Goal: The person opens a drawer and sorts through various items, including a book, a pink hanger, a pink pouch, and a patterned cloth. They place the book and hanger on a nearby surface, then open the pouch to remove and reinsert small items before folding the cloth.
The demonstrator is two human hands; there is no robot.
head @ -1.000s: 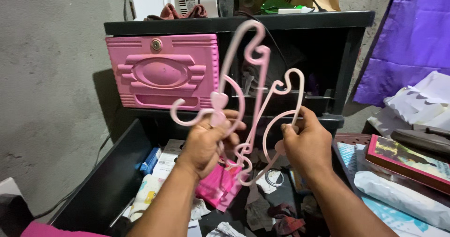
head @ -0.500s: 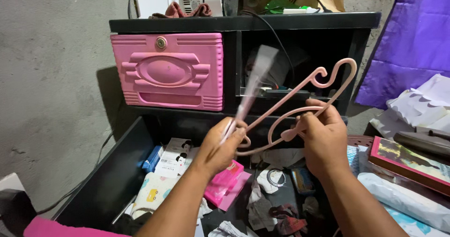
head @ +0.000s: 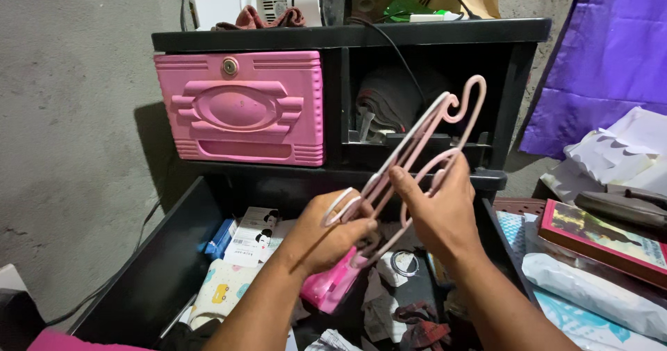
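Both my hands hold pale pink plastic hangers (head: 424, 136) stacked together, slanting up to the right with the curled hooks at top right. My left hand (head: 326, 234) grips the lower left end of the stack. My right hand (head: 436, 209) grips its middle, thumb and fingers wrapped over the curved bars. The hangers hover above an open black drawer (head: 163, 254) full of small items.
A black cabinet (head: 347, 35) with a pink drawer front (head: 243, 108) stands ahead, with appliances and cloth on top. The open drawer holds a pink pouch (head: 330, 288), small boxes (head: 250, 236) and rags. Books and papers (head: 604, 233) lie at right; a purple cloth (head: 611, 52) hangs behind.
The two hangers, held apart and upright a second ago, have been brought together into one stack. My hands moved closer to each other.
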